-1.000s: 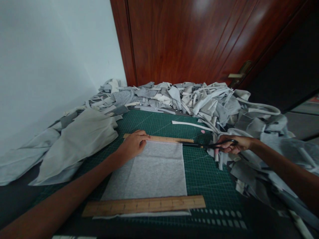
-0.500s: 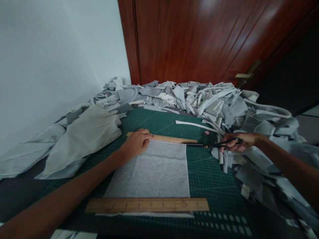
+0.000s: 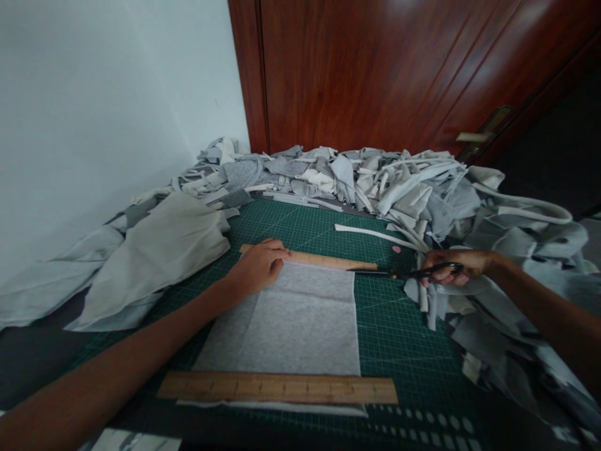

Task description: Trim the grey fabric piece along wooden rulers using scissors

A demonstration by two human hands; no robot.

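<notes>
1. Near ruler [image 3: 277, 388] lies across gray cloth [image 3: 305, 332] on green mat [image 3: 392, 338].
2. Right hand [image 3: 451, 266] has fingers wrapped around scissors [image 3: 393, 275], blades at the cloth's far right corner.
3. Left hand [image 3: 257, 266] rests at far ruler [image 3: 328, 260]; cannot tell whether its fingers grip.
4. Fabric scraps [image 3: 323, 178] lie heaped beyond.

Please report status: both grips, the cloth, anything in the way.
Left grip at far edge of cloth. Right grip holding scissors at cloth's far right corner. Near ruler across cloth's near end. Possible obstacle: far ruler, close beside scissors.
</notes>
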